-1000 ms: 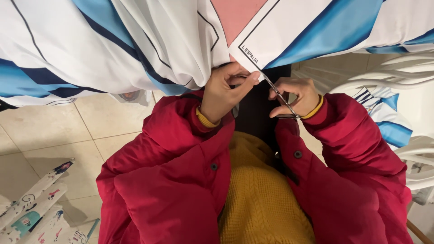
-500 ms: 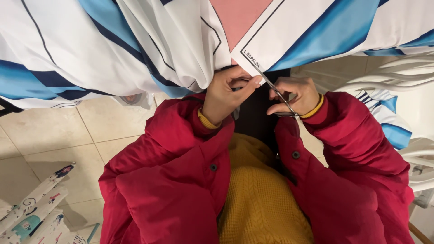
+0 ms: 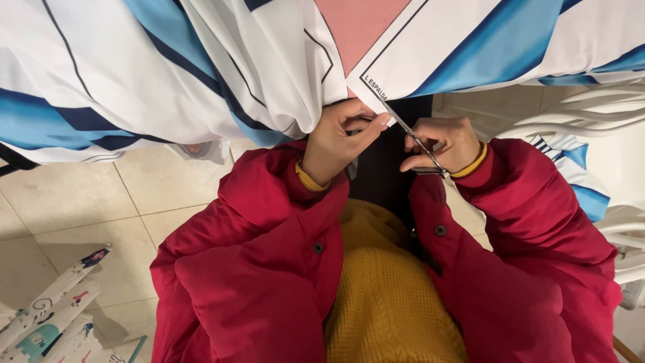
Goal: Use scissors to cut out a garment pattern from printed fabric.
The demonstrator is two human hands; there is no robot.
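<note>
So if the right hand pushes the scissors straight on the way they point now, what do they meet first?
The right hand aims the scissors up and to the left. Their tips already sit at the edge of the printed white fabric, beside the left hand's fingertips. Fabric probably comes first, though depth is unclear.

1. Floor (image 3: 80, 208): pale beige tiles with darker grout lines, visible at the left and lower left of the view.
2. Patterned fabric pieces (image 3: 50, 319): white with small coloured prints, lying on the floor at its lower left corner of view.
3. Shadow on the tiles just right of these pieces.
</note>
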